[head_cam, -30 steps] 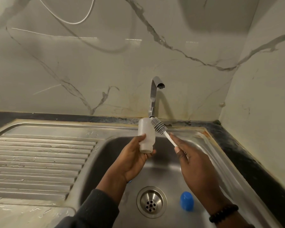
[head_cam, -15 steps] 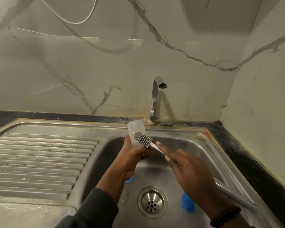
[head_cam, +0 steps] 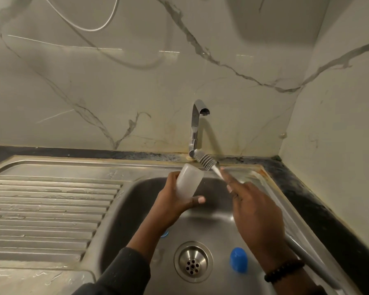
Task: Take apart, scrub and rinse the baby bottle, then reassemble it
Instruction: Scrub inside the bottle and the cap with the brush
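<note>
While the frosted white plastic bottle body [head_cam: 188, 183] is held over the stainless steel sink basin [head_cam: 136, 201], tilted with one end toward the tap, the likeliest slip is a wet bottle sliding out of a loose grip and dropping into the basin, since only the lower half is gripped. The grey ribbed silicone bottle brush [head_cam: 205, 161] sits just beside the bottle's upper end, outside it; if that end is the mouth and the brush goes in off-line, I judge it could catch the rim and lever the bottle out of the fingers. The left hand [head_cam: 175, 201] is wrapped around the bottle, thumb pressed across its lower end, forearm rising from the lower left in a dark sleeve. The right hand [head_cam: 256, 209] is closed around the brush's white stem, index finger laid along it toward the head, wrist carrying a dark beaded bracelet [head_cam: 283, 270] and the long grey handle trailing back past it. A round blue plastic cap [head_cam: 238, 260] lies on the basin floor beside the metal drain strainer [head_cam: 193, 261], and another blue piece [head_cam: 165, 234] shows just under the left wrist. No water is visibly running from the chrome tap [head_cam: 197, 124].
</note>
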The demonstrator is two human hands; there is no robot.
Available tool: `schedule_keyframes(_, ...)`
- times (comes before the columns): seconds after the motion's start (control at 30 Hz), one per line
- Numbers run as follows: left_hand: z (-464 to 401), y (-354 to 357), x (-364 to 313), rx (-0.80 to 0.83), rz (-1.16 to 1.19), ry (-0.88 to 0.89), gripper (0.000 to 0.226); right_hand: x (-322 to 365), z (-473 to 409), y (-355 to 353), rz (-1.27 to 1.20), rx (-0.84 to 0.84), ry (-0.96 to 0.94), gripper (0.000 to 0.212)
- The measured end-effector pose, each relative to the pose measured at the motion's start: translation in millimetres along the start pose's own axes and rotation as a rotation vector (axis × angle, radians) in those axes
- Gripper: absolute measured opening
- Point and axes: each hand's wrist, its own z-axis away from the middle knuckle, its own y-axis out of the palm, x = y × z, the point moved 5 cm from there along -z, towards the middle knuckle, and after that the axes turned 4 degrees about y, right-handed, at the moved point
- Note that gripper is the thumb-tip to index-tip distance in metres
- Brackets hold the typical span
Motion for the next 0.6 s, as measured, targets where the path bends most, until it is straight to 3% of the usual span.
schedule_keyframes(0.07,2,-5,-4,-0.021,0.05,0.017,0.078,-4,-3,-7,-0.069,-0.003,0.013,0.045)
schedule_keyframes(0.2,1,-10,-11,0.002,0.039,0.105,0.069,-3,-2,-4,-0.099,0.138,-0.038,0.042)
schedule_keyframes(0.3,2,-11,-14,0.011,0.049,0.139,0.066,-16,-5,-6,0.003,0.115,0.043,0.042)
schedule_keyframes(0.4,2,-11,-14,-0.006,0.046,0.137,0.064,6,6,-1,-0.156,0.128,-0.071,0.038)
schedule_keyframes(0.47,2,-11,-13,-0.003,0.048,0.133,0.063,14,6,3,-0.137,0.102,-0.112,0.039)
schedule_keyframes(0.6,3,-8,-15,0.025,0.039,0.15,0.065,-6,-3,-3,-0.002,0.044,0.034,0.048)
